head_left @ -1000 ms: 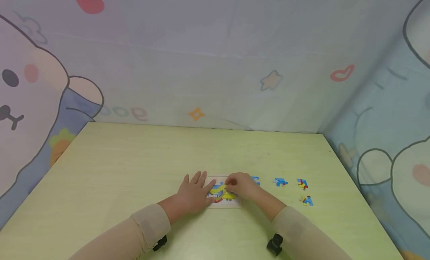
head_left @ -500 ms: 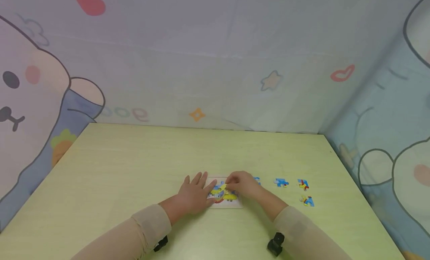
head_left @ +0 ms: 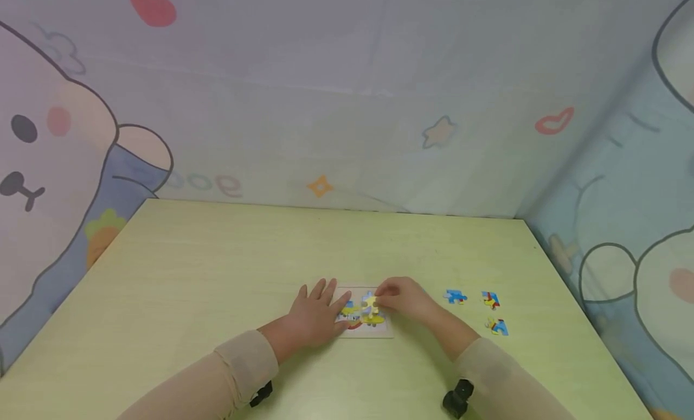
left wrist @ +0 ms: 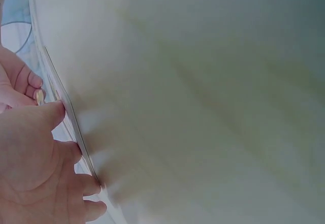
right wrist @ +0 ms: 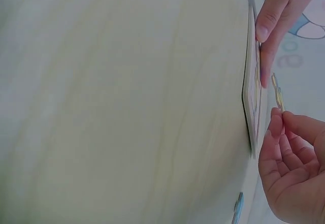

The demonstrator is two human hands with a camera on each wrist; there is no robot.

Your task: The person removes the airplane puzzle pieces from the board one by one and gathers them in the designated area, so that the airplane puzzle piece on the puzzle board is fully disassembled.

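Observation:
A flat puzzle board with a pale border lies on the table, a coloured picture showing in it. My left hand rests on its left side with the fingers spread; in the left wrist view the left hand lies along the board's edge. My right hand pinches a yellow puzzle piece between thumb and fingertips over the board's right part. Seen edge-on in the right wrist view, the piece stands clear of the board, held at the fingertips of the right hand.
Right of the board on the table lie a blue piece, a blue, red and yellow piece and, nearer, a yellow and blue piece. A printed cloth hangs behind the table.
My right hand has shifted slightly right with the yellow piece, which now shows more of its face. The blue piece once visible behind that hand is hidden. My left hand has stayed on the board.

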